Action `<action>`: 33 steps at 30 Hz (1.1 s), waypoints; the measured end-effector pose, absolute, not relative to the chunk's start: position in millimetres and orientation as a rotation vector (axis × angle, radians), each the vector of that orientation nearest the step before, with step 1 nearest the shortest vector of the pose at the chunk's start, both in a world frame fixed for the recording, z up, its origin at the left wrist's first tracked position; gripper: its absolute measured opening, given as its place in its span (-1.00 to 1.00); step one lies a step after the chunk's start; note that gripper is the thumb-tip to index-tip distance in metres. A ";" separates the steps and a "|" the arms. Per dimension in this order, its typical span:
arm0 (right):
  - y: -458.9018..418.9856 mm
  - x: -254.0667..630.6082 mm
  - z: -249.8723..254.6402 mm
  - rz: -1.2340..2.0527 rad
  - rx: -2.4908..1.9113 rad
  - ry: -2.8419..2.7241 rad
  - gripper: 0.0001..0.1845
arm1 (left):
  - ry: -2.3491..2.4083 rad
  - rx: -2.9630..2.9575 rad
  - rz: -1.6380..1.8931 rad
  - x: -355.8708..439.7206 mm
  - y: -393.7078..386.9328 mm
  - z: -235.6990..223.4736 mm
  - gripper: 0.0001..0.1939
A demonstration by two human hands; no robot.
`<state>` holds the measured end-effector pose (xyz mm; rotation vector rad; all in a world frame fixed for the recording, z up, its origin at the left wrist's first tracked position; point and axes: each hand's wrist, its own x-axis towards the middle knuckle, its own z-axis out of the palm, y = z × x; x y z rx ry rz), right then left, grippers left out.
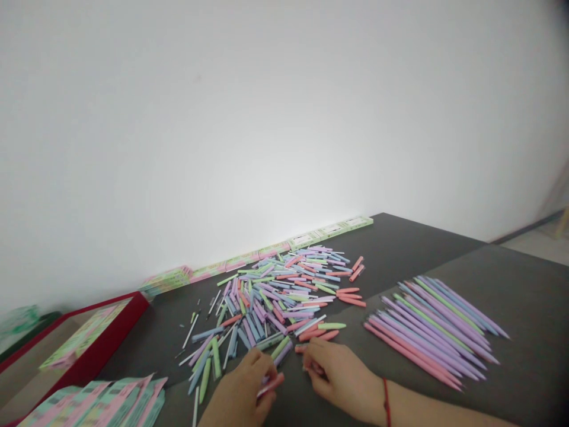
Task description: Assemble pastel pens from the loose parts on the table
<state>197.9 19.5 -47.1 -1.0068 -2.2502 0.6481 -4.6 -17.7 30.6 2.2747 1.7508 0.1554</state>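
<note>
My left hand [244,388] is closed around a pink pen piece [271,385], its end sticking out past the fingers. My right hand [338,373], with a red cord [386,402] at the wrist, has its fingers curled together at a coral pen piece [299,349]; the fingers hide most of that piece. Just beyond both hands spreads a loose pile of pastel pen parts [267,296] in purple, blue, green and coral, with thin white refills [191,331] among them. A green pen piece [331,325] and coral pieces lie near my right fingertips.
Right of my right hand, several pens [431,332] lie side by side on the dark table [400,237]. Flat printed boxes [306,239] line the wall. At left are a red-rimmed box [120,323] holding printed packs and a row of printed packets [98,403].
</note>
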 end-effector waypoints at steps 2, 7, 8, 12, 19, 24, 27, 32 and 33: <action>19.7 198.1 -47.0 0.703 -0.981 -2.227 -0.81 | 1.742 2.231 0.298 -9.4 -16.5 33.2 -0.87; 24.9 199.1 -46.8 0.905 -1.003 -2.062 -0.83 | 1.664 1.951 0.650 -8.9 -14.7 13.2 -0.77; 27.0 199.2 -46.7 0.971 -0.999 -2.005 -0.85 | 1.633 1.858 0.718 -5.7 -14.5 4.8 -0.74; 32.8 198.4 -45.4 1.225 -0.964 -1.792 -0.89 | 1.443 1.502 0.848 10.1 -13.9 -30.7 -0.69; 20.5 194.8 -37.2 1.198 -0.886 -1.876 -0.89 | 1.411 1.901 0.750 12.9 -16.4 -45.9 -0.96; 14.9 196.1 -33.8 1.067 -0.935 -1.994 -0.84 | 1.533 2.125 0.482 14.3 -21.7 -31.0 -0.89; 15.1 198.1 -32.6 0.994 -0.940 -2.030 -0.82 | 1.536 2.148 0.447 15.1 -23.4 -26.9 -0.87; 15.8 199.4 -30.1 1.027 -0.968 -1.968 -0.85 | 1.599 2.196 0.429 11.7 -22.8 -31.3 -0.86; 15.4 199.0 -30.3 1.041 -0.976 -1.959 -0.84 | 1.603 2.215 0.419 11.9 -22.4 -34.2 -0.86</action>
